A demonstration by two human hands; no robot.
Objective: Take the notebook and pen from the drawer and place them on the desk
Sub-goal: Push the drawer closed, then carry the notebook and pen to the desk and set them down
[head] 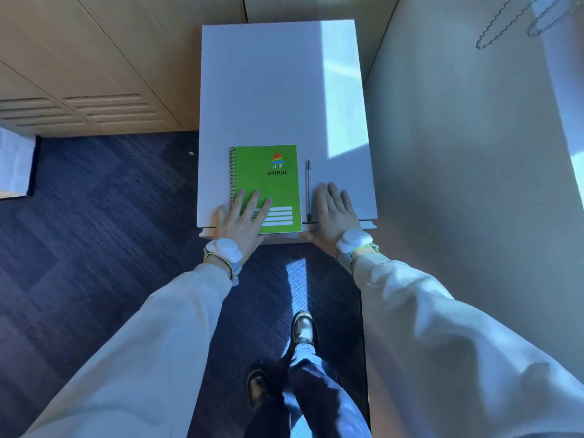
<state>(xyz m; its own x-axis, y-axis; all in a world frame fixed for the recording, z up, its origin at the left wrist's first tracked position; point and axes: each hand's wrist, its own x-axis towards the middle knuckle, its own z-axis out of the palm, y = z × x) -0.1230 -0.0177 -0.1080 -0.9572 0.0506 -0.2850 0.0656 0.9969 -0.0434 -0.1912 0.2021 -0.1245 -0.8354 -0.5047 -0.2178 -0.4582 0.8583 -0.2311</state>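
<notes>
Green cover of the spiral notebook carries a small logo, a red triangle over coloured stripes, with the letters "J F" under it and the word "SPIRAL" in black below. Near the lower edge of the cover there are white blank lines for writing, and the black wire binding runs along its left side. The notebook lies flat on the white top surface, close to the near edge and slightly over it. The pen lies just beside the notebook on the right, parallel to it, with its clear body and dark cap; it does not touch the notebook.

The left hand rests flat on the lower left corner of the notebook, fingers spread apart and not gripping anything. The right hand lies flat on the white surface just right of the pen, fingers straight and close together, also holding nothing. Both wrists wear a white round device on a strap with a yellow-green edge, and the sleeves are pale. A band of sunlight falls on the right part of the white surface.
</notes>
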